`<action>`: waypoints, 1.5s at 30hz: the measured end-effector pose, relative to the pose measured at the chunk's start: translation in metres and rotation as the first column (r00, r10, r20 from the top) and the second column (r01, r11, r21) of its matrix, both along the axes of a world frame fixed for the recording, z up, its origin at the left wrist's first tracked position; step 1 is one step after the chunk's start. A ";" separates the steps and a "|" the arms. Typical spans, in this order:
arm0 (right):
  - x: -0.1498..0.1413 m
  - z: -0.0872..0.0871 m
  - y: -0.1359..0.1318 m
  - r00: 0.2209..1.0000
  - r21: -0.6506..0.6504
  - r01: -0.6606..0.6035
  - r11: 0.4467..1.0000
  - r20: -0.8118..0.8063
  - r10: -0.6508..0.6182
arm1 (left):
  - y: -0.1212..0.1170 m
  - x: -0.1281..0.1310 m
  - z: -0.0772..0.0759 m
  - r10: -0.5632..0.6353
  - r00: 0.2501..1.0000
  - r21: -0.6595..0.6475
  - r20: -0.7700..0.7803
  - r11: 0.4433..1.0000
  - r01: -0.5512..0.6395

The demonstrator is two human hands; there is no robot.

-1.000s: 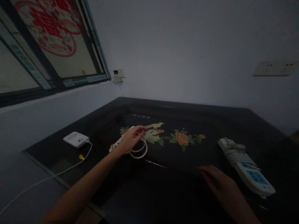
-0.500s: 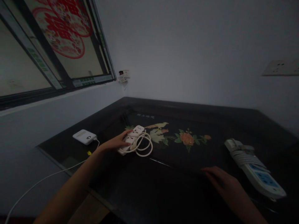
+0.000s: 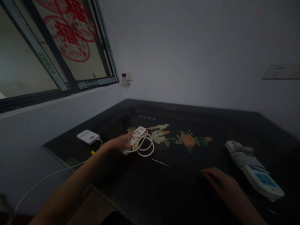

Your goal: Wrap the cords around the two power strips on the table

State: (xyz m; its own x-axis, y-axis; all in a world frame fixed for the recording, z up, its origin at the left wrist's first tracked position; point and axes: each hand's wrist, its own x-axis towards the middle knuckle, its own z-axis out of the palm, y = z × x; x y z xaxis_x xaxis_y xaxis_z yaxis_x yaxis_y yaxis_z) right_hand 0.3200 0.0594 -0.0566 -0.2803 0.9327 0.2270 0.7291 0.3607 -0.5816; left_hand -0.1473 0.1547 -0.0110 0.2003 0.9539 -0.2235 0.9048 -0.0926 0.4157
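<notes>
A white power strip [image 3: 140, 131] lies at a slant on the dark table left of centre, with its looped white cord [image 3: 150, 152] along its right side. My left hand [image 3: 122, 142] grips the strip's near part, thumb on top and fingers over the far edge. Over the table's front part, my right hand [image 3: 221, 183] is empty, its thumb a little apart from the fingers. To the right of it rests a second, larger power strip [image 3: 264, 181] with blue socket panels and a grey cord [image 3: 245, 157] wound around it.
On the left, a white box-shaped device [image 3: 87, 136] has a thin white cable [image 3: 53, 173] running off the table edge. The glossy black table [image 3: 173, 193] bears a flower and bird picture. Wall sockets [image 3: 281, 72] are at the right, and a window [image 3: 70, 56] is at the left.
My left hand has slid from the power strip's far part and cord back toward its near left side and now grips it there. My right hand stays nearly still. The view has shifted slightly left.
</notes>
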 end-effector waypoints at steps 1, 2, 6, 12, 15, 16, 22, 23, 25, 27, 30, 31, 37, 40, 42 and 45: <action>0.000 0.000 0.000 1.000 -0.003 -0.003 1.000 0.000 0.003 | 0.001 -0.001 0.000 -0.001 1.000 -0.004 -0.012 1.000 0.001; 0.000 0.000 0.000 1.000 -0.008 -0.010 1.000 0.001 0.010 | 0.002 -0.001 0.000 -0.001 1.000 -0.009 -0.017 1.000 0.001; 0.000 -0.003 0.002 0.999 -0.036 -0.029 0.999 0.012 0.030 | 0.005 -0.005 0.000 0.013 1.000 -0.034 0.004 0.999 -0.013; -0.009 -0.006 0.003 0.999 -0.079 -0.051 0.996 -0.013 0.050 | 0.013 -0.014 -0.003 0.045 0.983 -0.099 0.178 0.995 -0.027; -0.030 0.005 0.002 0.993 -0.118 -0.113 0.987 -0.053 0.107 | 0.018 -0.019 -0.003 0.059 0.957 -0.148 0.283 0.989 -0.017; -0.040 0.010 0.002 0.990 -0.139 -0.133 0.981 -0.068 0.124 | 0.019 -0.020 -0.003 0.072 0.947 -0.165 0.312 0.986 -0.020; -0.118 0.024 0.016 0.969 -0.105 -0.191 0.976 -0.178 0.170 | 0.020 -0.024 -0.004 0.175 0.872 -0.249 0.458 0.966 -0.064; -0.132 0.021 0.023 0.964 -0.078 -0.197 0.977 -0.198 0.178 | 0.020 -0.023 -0.005 0.188 0.856 -0.254 0.481 0.965 -0.069; -0.159 0.013 0.039 0.956 -0.065 -0.186 0.980 -0.241 0.165 | 0.020 -0.023 -0.006 0.212 0.826 -0.264 0.522 0.961 -0.080; -0.185 0.005 0.058 0.945 -0.109 -0.158 0.981 -0.306 0.118 | 0.020 -0.022 -0.007 0.233 0.799 -0.274 0.553 0.958 -0.090; -0.214 -0.001 0.082 0.918 -0.232 -0.158 0.960 -0.392 0.057 | 0.018 -0.021 -0.006 0.261 0.770 -0.294 0.582 0.951 -0.101; -0.219 -0.002 0.087 0.912 -0.241 -0.159 0.957 -0.407 0.050 | 0.017 -0.019 -0.005 0.269 0.762 -0.302 0.589 0.948 -0.101; -0.199 -0.003 0.092 0.890 -0.274 -0.172 0.946 -0.455 0.030 | 0.004 0.008 -0.003 0.269 0.718 -0.327 0.642 0.943 -0.061; -0.159 -0.003 0.080 0.885 -0.330 -0.175 0.928 -0.466 0.001 | -0.005 0.039 -0.008 0.249 0.702 -0.327 0.668 0.945 -0.024; -0.127 0.000 0.069 0.881 -0.356 -0.159 0.921 -0.473 -0.030 | -0.012 0.066 -0.011 0.226 0.688 -0.333 0.689 0.943 0.023; -0.076 0.007 0.051 0.890 -0.385 -0.121 0.915 -0.451 -0.072 | -0.024 0.114 -0.018 0.173 0.638 -0.357 0.750 0.918 0.171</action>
